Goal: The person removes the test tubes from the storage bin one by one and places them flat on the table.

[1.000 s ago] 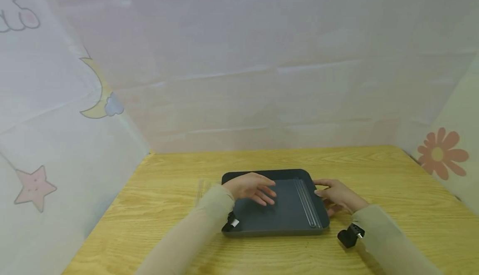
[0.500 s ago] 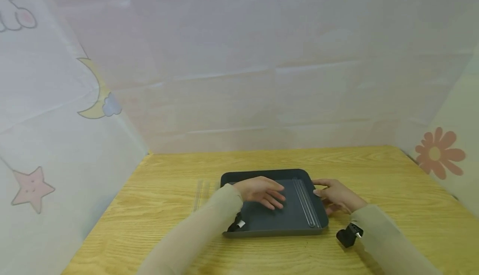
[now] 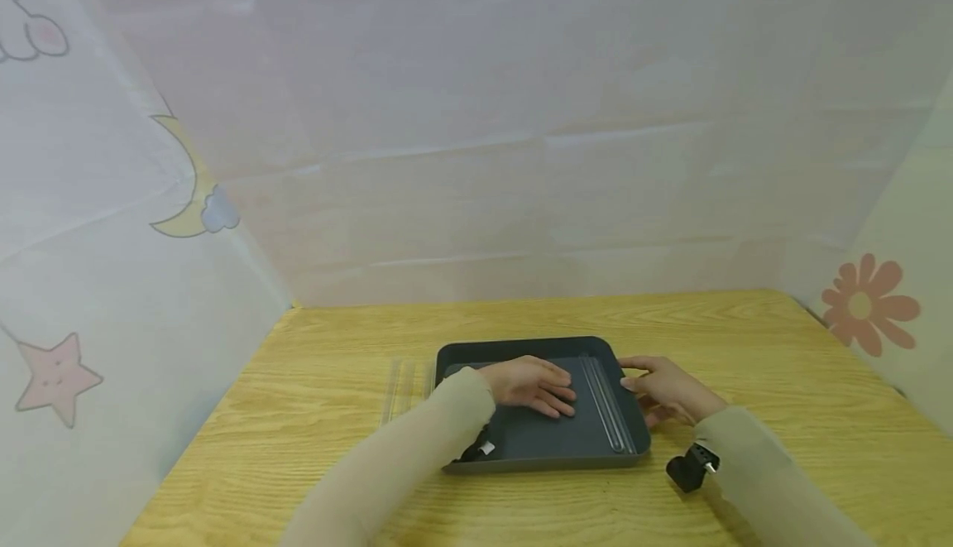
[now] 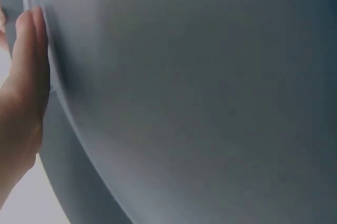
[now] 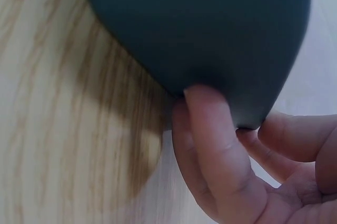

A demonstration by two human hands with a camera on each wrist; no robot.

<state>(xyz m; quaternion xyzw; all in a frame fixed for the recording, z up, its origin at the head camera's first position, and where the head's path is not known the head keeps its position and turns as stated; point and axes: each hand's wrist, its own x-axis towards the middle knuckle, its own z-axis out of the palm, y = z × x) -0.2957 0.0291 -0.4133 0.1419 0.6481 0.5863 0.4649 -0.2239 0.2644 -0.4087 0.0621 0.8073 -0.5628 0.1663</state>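
Dark tray [image 3: 554, 464] sits on table [image 3: 715, 328], well in from far edge; right hand [image 3: 668, 387] grips its right edge. Left hand [image 3: 530, 385], fingers extended, is over tray's middle, contact unclear; clear strips [image 3: 606, 406] lie along tray's right side.

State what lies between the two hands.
In the head view, from left hand to right hand: bare floor of the dark tray, clear rods in it, then its wall.

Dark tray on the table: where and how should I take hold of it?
Probably by the dark tray's raised right wall, coming from the right: it stands up enough for fingers to close on, and the right hand grips there. The left sleeve crosses the opposite side.
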